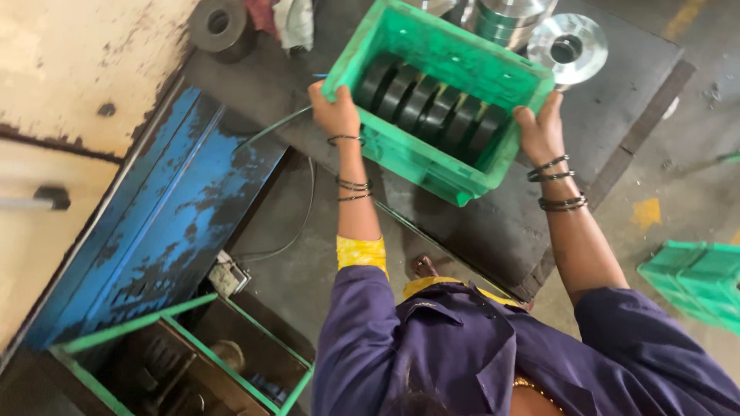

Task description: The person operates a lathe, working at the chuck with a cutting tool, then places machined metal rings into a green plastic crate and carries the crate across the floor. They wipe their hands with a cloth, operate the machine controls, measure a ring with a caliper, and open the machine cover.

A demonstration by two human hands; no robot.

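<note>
Head view: you've got the green crate w/ its row of dark rings clenched at both ends, left hand & right hand, tilted over the dark floor plate — next move likely needs a level, two-handed set-down clear of the shiny flanges

A bright green plastic crate of black metal rings sits at twelve o'clock, shiny silver discs beyond it, a chipped blue-painted machine panel at nine o'clock, a dark purple sleeve with a yellow cuff at six o'clock.
</note>
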